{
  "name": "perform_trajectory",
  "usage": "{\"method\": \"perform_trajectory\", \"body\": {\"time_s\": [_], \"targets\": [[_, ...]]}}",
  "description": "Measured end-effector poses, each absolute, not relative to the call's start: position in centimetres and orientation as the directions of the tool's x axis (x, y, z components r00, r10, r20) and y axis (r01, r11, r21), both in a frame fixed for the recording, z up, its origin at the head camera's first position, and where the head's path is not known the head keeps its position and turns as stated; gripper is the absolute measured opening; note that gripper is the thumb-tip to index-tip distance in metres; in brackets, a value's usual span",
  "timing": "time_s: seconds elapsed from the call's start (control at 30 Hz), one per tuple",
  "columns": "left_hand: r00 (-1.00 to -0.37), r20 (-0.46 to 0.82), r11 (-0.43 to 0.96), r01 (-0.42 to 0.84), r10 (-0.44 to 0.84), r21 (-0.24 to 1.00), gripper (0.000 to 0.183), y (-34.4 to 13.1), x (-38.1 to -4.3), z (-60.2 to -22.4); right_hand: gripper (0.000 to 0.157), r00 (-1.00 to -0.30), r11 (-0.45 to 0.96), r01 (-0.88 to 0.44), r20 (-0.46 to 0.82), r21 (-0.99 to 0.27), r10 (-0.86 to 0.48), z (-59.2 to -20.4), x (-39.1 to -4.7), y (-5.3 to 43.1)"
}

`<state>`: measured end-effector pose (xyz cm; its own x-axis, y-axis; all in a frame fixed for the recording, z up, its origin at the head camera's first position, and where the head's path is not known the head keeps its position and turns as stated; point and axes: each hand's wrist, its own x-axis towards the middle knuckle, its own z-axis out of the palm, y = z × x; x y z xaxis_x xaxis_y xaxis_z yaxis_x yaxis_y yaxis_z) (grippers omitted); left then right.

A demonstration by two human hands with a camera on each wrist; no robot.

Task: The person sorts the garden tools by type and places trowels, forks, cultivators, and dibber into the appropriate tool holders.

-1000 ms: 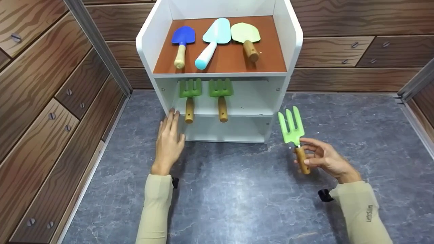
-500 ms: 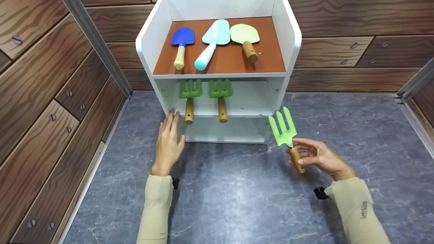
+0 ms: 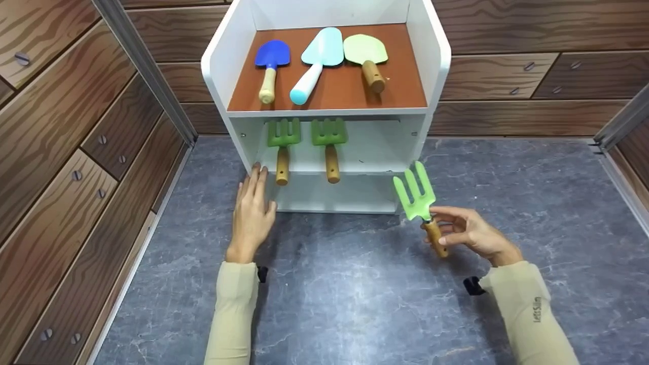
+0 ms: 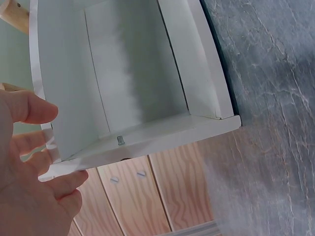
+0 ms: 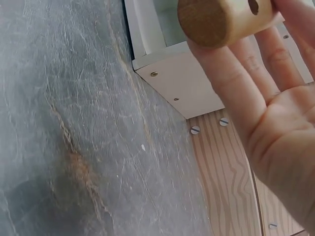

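Note:
My right hand (image 3: 469,233) holds a light green three-pronged hand fork (image 3: 418,198) by its wooden handle, prongs pointing up and left, just right of the white shelf unit (image 3: 427,119). In the right wrist view the handle end (image 5: 204,22) shows close up against the fingers. My left hand (image 3: 251,215) rests with straight fingers against the unit's left front edge, also seen in the left wrist view (image 4: 37,167). Two darker green hand forks, a left one (image 3: 283,152) and a right one (image 3: 331,152), lie on the middle shelf, handles sticking out over its front.
On the brown top shelf (image 3: 345,99) lie a blue trowel (image 3: 273,56), a pale turquoise trowel (image 3: 322,50) and a pale green trowel (image 3: 366,49). A lower compartment (image 3: 334,195) sits below. Grey marbled floor (image 3: 355,294) surrounds the unit, with wood-patterned panels (image 3: 507,119) behind.
My right hand has moved left with the light green hand fork, bringing its prongs up to the shelf unit's right side. The left hand stays in place.

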<state>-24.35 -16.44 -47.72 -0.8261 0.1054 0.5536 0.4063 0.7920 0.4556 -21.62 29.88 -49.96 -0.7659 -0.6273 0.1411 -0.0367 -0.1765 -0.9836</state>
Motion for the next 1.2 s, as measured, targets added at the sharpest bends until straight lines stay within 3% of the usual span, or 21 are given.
{"method": "perform_trajectory", "body": {"time_s": [0.43, 0.63, 1.2], "targets": [[-0.824, 0.558, 0.791, 0.405, 0.099, 0.458, 0.071, -16.5, -24.4, -47.7, 0.067, -0.818, 0.002, -0.055, 0.043, -0.998, -0.574, -47.3, -22.0, 27.4], [-0.823, 0.559, 0.789, 0.41, 0.104, 0.458, 0.071, -16.5, -24.3, -47.7, 0.073, -0.858, 0.093, 0.012, -0.058, -0.996, -0.51, -46.1, -22.2, 26.0], [-0.831, 0.547, 0.793, 0.4, 0.102, 0.46, 0.072, -16.5, -24.4, -47.8, 0.077, -0.88, 0.046, 0.108, -0.117, -0.993, -0.46, -44.0, -22.8, 23.4]]}}
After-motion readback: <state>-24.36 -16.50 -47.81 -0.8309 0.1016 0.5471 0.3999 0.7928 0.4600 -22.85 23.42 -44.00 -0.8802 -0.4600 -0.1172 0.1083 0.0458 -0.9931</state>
